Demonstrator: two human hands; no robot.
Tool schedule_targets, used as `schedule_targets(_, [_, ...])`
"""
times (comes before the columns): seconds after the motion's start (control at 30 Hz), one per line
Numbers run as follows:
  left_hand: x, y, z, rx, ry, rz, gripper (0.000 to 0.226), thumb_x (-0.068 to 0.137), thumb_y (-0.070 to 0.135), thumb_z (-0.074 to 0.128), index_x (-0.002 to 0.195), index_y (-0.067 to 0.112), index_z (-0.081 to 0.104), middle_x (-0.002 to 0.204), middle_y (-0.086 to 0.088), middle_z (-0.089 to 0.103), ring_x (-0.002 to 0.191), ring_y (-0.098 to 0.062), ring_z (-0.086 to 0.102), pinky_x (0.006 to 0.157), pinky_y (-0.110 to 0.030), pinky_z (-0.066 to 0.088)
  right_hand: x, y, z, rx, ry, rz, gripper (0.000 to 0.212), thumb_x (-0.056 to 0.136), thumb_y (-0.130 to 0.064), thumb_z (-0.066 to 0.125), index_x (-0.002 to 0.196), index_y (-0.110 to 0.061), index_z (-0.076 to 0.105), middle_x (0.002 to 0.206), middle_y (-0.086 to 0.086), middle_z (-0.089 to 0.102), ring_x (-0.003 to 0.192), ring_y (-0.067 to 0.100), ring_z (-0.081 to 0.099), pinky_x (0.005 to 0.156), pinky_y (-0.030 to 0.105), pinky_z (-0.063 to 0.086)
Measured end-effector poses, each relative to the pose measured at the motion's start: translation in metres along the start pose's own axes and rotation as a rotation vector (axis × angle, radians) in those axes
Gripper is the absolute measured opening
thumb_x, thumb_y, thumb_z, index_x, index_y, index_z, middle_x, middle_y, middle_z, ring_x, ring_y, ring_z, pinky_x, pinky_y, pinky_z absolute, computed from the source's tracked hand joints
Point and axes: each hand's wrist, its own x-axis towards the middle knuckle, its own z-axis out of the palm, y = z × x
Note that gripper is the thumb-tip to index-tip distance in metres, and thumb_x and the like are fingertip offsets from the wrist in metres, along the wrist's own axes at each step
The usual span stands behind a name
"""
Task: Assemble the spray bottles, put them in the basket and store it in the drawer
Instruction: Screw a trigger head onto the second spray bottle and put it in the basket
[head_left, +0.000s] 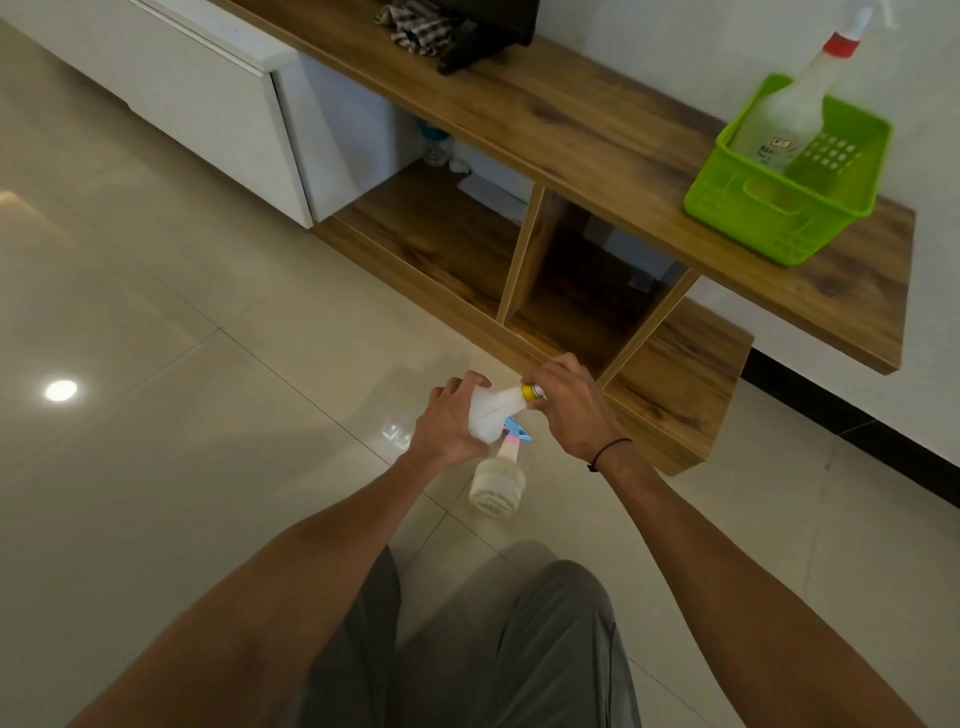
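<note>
My left hand (451, 422) grips the body of a white translucent bottle (491, 414) held over the floor. At its neck, my right hand (569, 408) closes on a yellow spray cap (531, 392); the sprayer head itself is hidden by the fingers. Below my hands a second clear bottle (496, 486) with a pink collar and blue trigger stands on the tiles. On the wooden shelf at upper right sits a green basket (769, 218) holding a white spray bottle (784, 111) with a red collar.
A low wooden cabinet (519, 119) with open cubbies runs along the wall, and a white drawer unit (208, 98) adjoins it at left. Dark cloth and a black object (457, 31) lie on the shelf top. My grey-trousered legs (493, 649) are below.
</note>
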Motion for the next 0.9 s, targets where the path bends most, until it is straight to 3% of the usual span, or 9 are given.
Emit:
schedule_targets(0.13, [-0.002,0.001,0.000,0.029,0.068,0.015,0.099,0.066,0.047,0.095,0.145,0.027,0.040,0.141,0.000,0.049,0.126,-0.023,0.048,0.093,-0.044,0.060,0.005,0.002,-0.004,-0.053,-0.015,0.030,0.024,0.095,-0.026,0.075,0.118,-0.020,0.072,0.115,0.002,0.071,0.117,0.021,0.052,0.095,0.038,0.038])
schedule_targets(0.23, [-0.004,0.000,0.000,0.050,0.145,0.037,0.096,0.066,0.047,0.095,0.144,0.028,0.042,0.140,0.002,0.050,0.127,-0.023,0.047,0.086,-0.042,0.062,0.006,0.002,-0.004,-0.029,-0.005,0.126,0.028,0.098,-0.042,0.068,0.114,-0.019,0.073,0.106,0.005,0.068,0.106,0.019,0.048,0.093,0.044,0.032])
schedule_targets(0.33, [-0.004,-0.001,-0.001,0.065,0.186,0.066,0.094,0.067,0.047,0.094,0.144,0.027,0.045,0.141,0.001,0.051,0.127,-0.022,0.046,0.083,-0.040,0.061,0.008,0.002,-0.003,0.073,-0.107,0.246,0.043,0.097,-0.055,0.062,0.116,-0.017,0.068,0.106,0.006,0.066,0.101,0.018,0.053,0.096,0.046,0.042])
schedule_targets(0.4, [-0.004,-0.001,-0.001,0.064,0.180,0.068,0.095,0.066,0.044,0.095,0.144,0.027,0.045,0.142,0.002,0.050,0.127,-0.022,0.046,0.084,-0.040,0.062,0.010,0.002,-0.006,0.280,-0.174,0.295,0.045,0.090,-0.053,0.073,0.117,-0.019,0.061,0.106,0.001,0.065,0.096,0.016,0.063,0.085,0.033,0.057])
schedule_targets(0.47, [-0.004,-0.003,0.000,0.065,0.189,0.067,0.095,0.065,0.042,0.096,0.144,0.027,0.045,0.141,0.002,0.050,0.127,-0.022,0.046,0.083,-0.038,0.061,0.010,0.001,-0.008,0.383,-0.209,0.283,0.048,0.083,-0.044,0.085,0.114,-0.022,0.056,0.105,-0.004,0.061,0.090,0.016,0.065,0.073,0.020,0.057])
schedule_targets(0.63, [-0.006,-0.004,0.004,0.057,0.237,0.106,0.093,0.068,0.039,0.095,0.145,0.024,0.046,0.143,-0.001,0.050,0.129,-0.022,0.045,0.085,-0.038,0.061,0.007,0.008,-0.005,0.457,-0.195,0.351,0.040,0.082,-0.050,0.084,0.088,-0.020,0.058,0.077,-0.004,0.057,0.073,0.012,0.059,0.063,0.022,0.053])
schedule_targets(0.7, [-0.008,-0.005,0.005,0.003,0.236,0.145,0.093,0.069,0.038,0.095,0.146,0.022,0.046,0.144,-0.001,0.049,0.130,-0.021,0.045,0.087,-0.038,0.061,0.007,0.011,-0.004,0.578,-0.187,0.423,0.046,0.080,-0.052,0.085,0.082,-0.013,0.060,0.072,0.007,0.057,0.069,0.015,0.061,0.060,0.026,0.055])
schedule_targets(0.8, [-0.009,-0.006,0.006,-0.296,0.218,0.147,0.090,0.076,0.039,0.091,0.149,0.023,0.041,0.147,0.002,0.045,0.130,-0.016,0.046,0.095,-0.029,0.058,0.004,0.015,-0.005,0.670,-0.163,0.486,0.061,0.080,-0.052,0.085,0.087,0.004,0.060,0.073,0.017,0.056,0.068,0.022,0.065,0.056,0.024,0.057])
schedule_targets(0.9, [-0.004,-0.002,-0.001,-0.995,0.296,-0.139,0.059,0.097,0.049,0.065,0.146,0.025,0.043,0.147,-0.009,0.047,0.127,-0.018,0.054,0.092,-0.028,0.059,0.001,0.014,-0.006,0.690,-0.124,0.508,0.064,0.081,-0.055,0.082,0.085,0.005,0.060,0.071,0.013,0.057,0.067,0.021,0.061,0.058,0.030,0.053])
